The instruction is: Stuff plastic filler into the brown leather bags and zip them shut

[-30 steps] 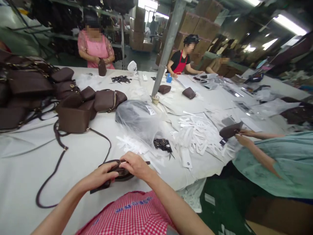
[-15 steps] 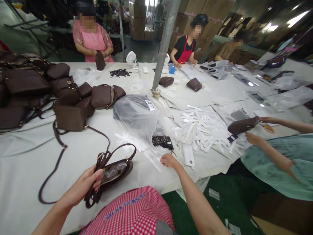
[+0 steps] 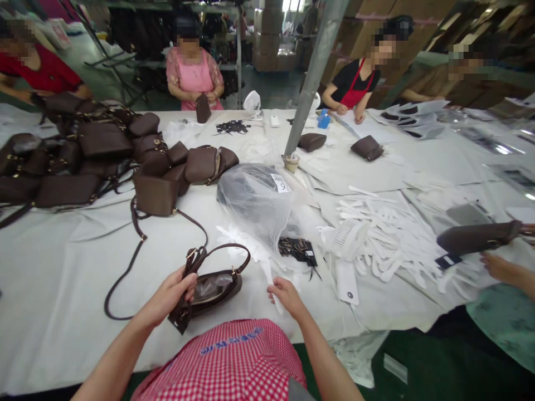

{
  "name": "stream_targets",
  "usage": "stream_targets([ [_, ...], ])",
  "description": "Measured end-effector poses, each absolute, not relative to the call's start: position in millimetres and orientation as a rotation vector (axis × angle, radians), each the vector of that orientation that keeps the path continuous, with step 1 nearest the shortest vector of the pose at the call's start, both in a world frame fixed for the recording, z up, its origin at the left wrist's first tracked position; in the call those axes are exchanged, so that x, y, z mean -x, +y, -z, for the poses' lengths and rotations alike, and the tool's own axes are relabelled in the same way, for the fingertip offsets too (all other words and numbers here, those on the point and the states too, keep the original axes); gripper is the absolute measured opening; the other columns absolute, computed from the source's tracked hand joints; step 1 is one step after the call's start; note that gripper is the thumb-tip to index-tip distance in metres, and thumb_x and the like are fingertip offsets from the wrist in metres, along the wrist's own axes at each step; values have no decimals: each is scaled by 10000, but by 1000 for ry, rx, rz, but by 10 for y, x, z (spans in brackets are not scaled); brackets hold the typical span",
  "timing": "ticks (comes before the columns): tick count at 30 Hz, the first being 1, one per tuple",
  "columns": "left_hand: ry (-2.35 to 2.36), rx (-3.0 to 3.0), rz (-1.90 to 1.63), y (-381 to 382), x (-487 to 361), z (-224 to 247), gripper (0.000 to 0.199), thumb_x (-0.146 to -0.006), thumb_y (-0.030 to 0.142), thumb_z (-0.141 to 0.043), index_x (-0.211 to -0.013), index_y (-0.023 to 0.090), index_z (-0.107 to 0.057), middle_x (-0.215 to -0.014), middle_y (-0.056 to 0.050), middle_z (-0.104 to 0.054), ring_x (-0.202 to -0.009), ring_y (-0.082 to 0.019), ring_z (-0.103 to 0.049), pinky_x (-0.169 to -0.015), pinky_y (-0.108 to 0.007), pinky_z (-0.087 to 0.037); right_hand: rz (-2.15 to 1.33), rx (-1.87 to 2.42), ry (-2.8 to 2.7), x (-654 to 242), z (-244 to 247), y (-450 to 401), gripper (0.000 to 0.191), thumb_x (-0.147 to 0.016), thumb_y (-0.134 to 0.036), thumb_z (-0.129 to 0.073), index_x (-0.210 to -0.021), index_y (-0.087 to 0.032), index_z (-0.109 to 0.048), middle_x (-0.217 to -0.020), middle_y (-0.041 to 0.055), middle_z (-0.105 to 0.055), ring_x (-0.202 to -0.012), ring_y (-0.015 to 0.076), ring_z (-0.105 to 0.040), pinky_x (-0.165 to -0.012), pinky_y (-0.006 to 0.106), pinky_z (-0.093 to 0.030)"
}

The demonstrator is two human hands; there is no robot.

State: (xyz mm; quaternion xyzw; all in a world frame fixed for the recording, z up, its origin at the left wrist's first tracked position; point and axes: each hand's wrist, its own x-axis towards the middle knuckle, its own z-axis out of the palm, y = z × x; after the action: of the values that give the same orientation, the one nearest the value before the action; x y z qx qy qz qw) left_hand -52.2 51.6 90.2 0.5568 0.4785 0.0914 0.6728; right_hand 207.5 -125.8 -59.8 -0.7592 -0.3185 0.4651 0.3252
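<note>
My left hand (image 3: 181,288) is closed around the bunched dark brown strap (image 3: 189,278) of a small brown handbag (image 3: 217,292). The bag lies tilted on the table with its mouth open and clear plastic showing inside. To the right, my right hand (image 3: 284,295) pinches a white strip (image 3: 277,304) just above the table's front edge. Black tags (image 3: 296,249) lie beyond my right hand, beside a clear plastic bag (image 3: 254,195) with dark contents and a white label.
Brown handbags (image 3: 104,139) are piled at the left. A metal pole (image 3: 315,78) rises from the table. A white fan (image 3: 349,236) stands near many white strips (image 3: 388,239). At the right, a co-worker's hands hold a brown bag (image 3: 476,236); other people are across the table.
The view has swung left. My right hand has taken hold of a white strip. My left hand still grips the strap, and a dark tag now shows below it.
</note>
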Motion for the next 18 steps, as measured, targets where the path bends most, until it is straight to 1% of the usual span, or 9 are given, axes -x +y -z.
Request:
stream_targets([
  [2, 1061, -1218, -236, 538, 502, -884, 350, -778, 490, -611, -742, 200, -417, -564, 80, -413, -495, -89, -404, -527, -228, -401, -1336, 1755, -719, -2015, 378, -1308, 238, -820, -400, -529, -715, -189, -498, -620, -17, -580, -510, 108, -512, -476, 216, -390],
  [4, 1041, -1141, -289, 538, 470, -869, 359, -764, 474, -629, -729, 200, -400, -577, 84, -408, -482, -75, -388, -513, -215, -384, -1441, 1499, -543, -1922, 146, -1325, 276, -784, -438, -592, -732, -187, -490, -607, -44, -539, -427, 54, -376, -410, 183, -281],
  [6, 1007, -1071, -333, 514, 427, -856, 359, -756, 461, -636, -714, 195, -399, -584, 80, -420, -477, -66, -387, -499, -202, -358, -1529, 1340, -441, -1806, -74, -1288, 329, -759, -473, -644, -761, -189, -478, -608, -71, -498, -398, 22, -242, -382, 171, -154],
  [8, 970, -1053, -345, 477, 383, -841, 321, -771, 451, -618, -726, 176, -456, -561, 69, -441, -472, -66, -391, -487, -197, -336, -1621, 1281, -443, -1677, -261, -1198, 373, -760, -519, -653, -791, -189, -483, -580, -93, -445, -396, 14, -171, -382, 174, -89],
  [11, 921, -1041, -337, 419, 345, -805, 317, -794, 435, -600, -855, 125, -577, -496, 60, -454, -453, -74, -388, -465, -194, -301, -1695, 1303, -525, -1485, -456, -1013, 438, -761, -600, -631, -768, -190, -479, -499, -124, -319, -389, 20, -141, -378, 178, -76],
  [13, 880, -975, -378, 380, 344, -771, 353, -783, 427, -630, -931, 109, -589, -484, 59, -469, -438, -71, -383, -452, -191, -279, -1713, 1325, -583, -1375, -522, -896, 481, -743, -648, -623, -736, -198, -457, -474, -136, -251, -386, 25, -134, -373, 178, -77],
  [16, 795, -860, -450, 314, 364, -704, 343, -768, 422, -665, -881, 111, -574, -517, 31, -527, -442, -68, -415, -447, -190, -282, -1795, 1310, -643, -1247, -543, -771, 503, -735, -680, -612, -724, -208, -439, -464, -144, -206, -382, 28, -108, -368, 176, -72],
  [18, 779, -797, -489, 268, 373, -654, 322, -745, 402, -688, -831, 127, -544, -535, 18, -555, -449, -73, -449, -455, -191, -315, -1831, 1303, -680, -1170, -534, -720, 496, -747, -679, -598, -720, -210, -441, -462, -136, -240, -368, 30, -138, -361, 176, -98],
])
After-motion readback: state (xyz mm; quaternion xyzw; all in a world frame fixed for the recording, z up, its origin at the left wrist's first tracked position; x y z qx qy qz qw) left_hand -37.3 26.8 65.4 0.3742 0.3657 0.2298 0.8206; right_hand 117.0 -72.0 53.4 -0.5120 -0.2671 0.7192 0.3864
